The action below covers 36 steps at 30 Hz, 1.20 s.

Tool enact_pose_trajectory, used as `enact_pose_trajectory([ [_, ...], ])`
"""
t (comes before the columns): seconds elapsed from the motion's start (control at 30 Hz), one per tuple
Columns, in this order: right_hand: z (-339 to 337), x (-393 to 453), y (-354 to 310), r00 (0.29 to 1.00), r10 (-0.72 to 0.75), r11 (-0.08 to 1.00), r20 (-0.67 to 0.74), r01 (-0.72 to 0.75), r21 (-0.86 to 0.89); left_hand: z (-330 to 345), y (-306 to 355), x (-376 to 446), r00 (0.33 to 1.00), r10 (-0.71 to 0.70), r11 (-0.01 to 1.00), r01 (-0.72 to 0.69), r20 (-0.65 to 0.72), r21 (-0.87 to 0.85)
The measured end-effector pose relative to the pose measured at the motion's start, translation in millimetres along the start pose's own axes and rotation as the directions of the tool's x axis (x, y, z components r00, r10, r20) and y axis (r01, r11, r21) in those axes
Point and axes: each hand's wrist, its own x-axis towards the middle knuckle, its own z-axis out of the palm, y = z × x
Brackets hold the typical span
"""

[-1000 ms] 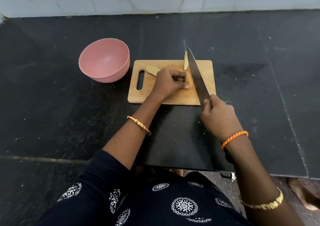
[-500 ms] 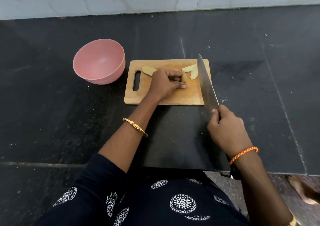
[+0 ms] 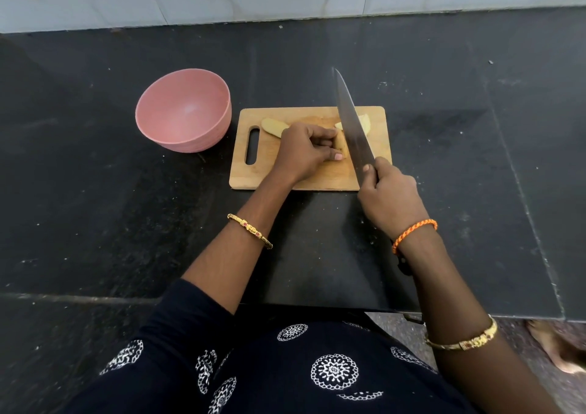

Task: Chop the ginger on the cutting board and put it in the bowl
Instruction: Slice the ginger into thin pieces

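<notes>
The right hand (image 3: 391, 198) grips the handle of a chef's knife (image 3: 352, 122), whose blade runs away from the person across the wooden cutting board (image 3: 304, 172), just right of the left hand (image 3: 306, 149). The left hand's curled fingers pin a ginger piece (image 3: 341, 145) whose exposed end meets the blade's left face, so the cut falls across that end. Beyond the blade lie cut slices (image 3: 364, 123); another ginger piece (image 3: 273, 126) sits left of the knuckles. The pink bowl (image 3: 184, 111) stands farther left, off the board, apparently empty.

Pink bowl (image 3: 183, 111); black counter (image 3: 95, 191)
</notes>
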Motion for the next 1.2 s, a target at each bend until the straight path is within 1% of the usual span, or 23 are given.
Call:
enact_pose_trajectory([
  [0.1,1.4,4.9,-3.5,1.000,-0.002,1.000,0.016,0.002,-0.013,-0.2,-0.1,0.1,1.000,0.002,1.000,-0.002,0.001,0.009],
  [0.27,3.7,8.2,-8.9,1.000,-0.004,0.999,0.004,0.004,-0.044,-0.5,0.3,0.4,1.000,0.004,1.000,-0.004,0.001,0.016],
  [0.5,6.8,18.4,-24.8,1.000,0.003,0.983,-0.024,-0.008,-0.186,-1.1,2.1,0.8,1.000,0.006,1.000,-0.006,-0.004,0.021],
  [0.67,8.7,28.8,-34.6,1.000,0.005,0.973,0.017,-0.001,-0.233,-1.1,4.4,-0.2,1.000,-0.005,1.000,0.005,-0.009,0.003],
  [0.83,6.5,30.3,-33.4,0.998,0.018,0.972,0.068,-0.001,-0.236,1.5,3.0,-2.3,0.999,0.008,1.000,-0.007,-0.038,0.010],
  [1.07,3.1,3.7,-13.6,0.979,0.119,0.965,0.168,-0.074,-0.252,3.1,0.4,-0.3,0.999,0.014,1.000,-0.014,-0.052,-0.004],
  [1.2,-3.8,-12.4,-2.8,0.966,0.146,0.968,0.213,-0.095,-0.232,3.8,1.4,-1.3,0.998,0.026,1.000,-0.025,-0.055,0.008],
])
